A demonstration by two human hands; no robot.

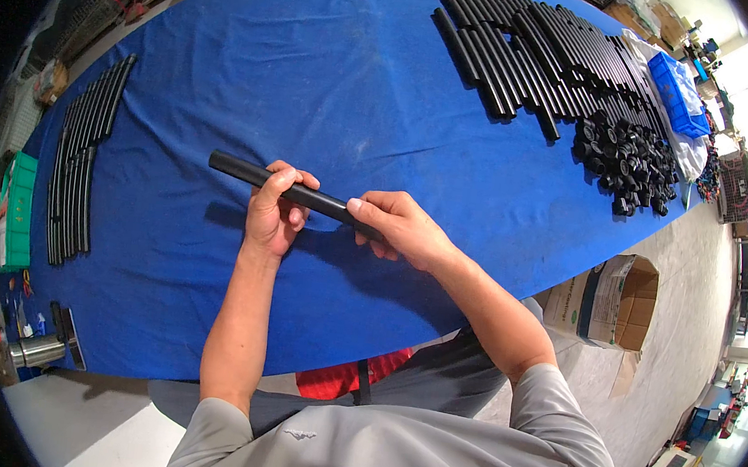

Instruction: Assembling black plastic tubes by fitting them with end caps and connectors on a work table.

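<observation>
A black tube [242, 169] is held up over the blue cloth, slanting from upper left down to the right. My left hand [275, 212] is wrapped round it near its middle, with the thumb and fingers closed on it. At the tube's right end, my right hand [401, 227] grips it, the thumb lying along the top. That end is hidden inside the right hand, so I cannot make out whether a cap sits there. The left end shows and points away from me.
Many black tubes [532, 52] lie in rows at the far right, beside a heap of small black caps [626, 164] and a blue bin [676, 93]. More tubes [88, 151] lie at the left, near a green bin [17, 213]. An opened cardboard box [595, 302] stands off the table's right edge.
</observation>
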